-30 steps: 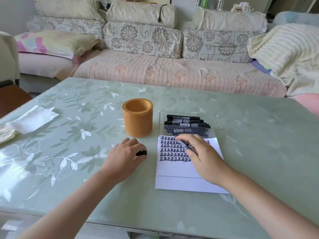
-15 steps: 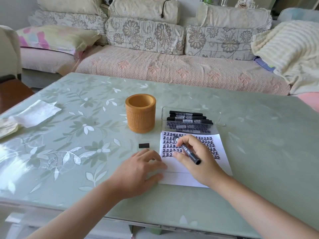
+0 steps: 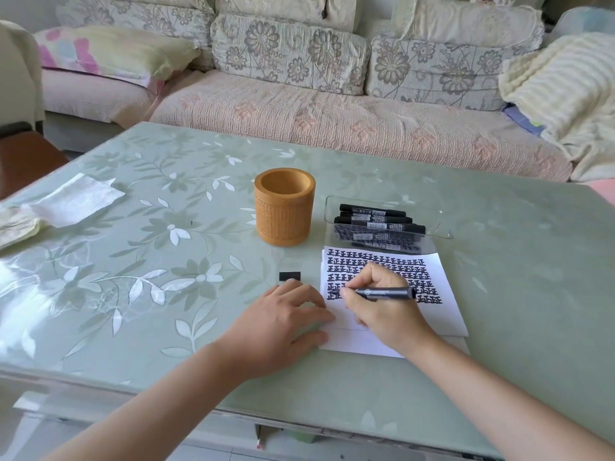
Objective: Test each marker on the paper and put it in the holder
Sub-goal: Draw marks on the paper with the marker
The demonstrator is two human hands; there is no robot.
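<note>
A white paper with rows of black written marks lies on the green table. My right hand grips an uncapped black marker, its tip down on the paper's left side. My left hand lies flat on the table, fingertips touching the paper's left edge. The marker's black cap rests on the table just beyond my left hand. An orange cylindrical holder stands upright behind it; its inside is not visible. Several black markers lie in a clear tray behind the paper.
A white tissue and crumpled cloth lie at the table's left edge. A floral sofa runs along the far side with a cream blanket on the right. The table's near edge is just below my forearms.
My left hand set the cap on the table and moved right to the paper's edge. My right hand turned the marker into a writing grip and brought its tip down on the paper.
</note>
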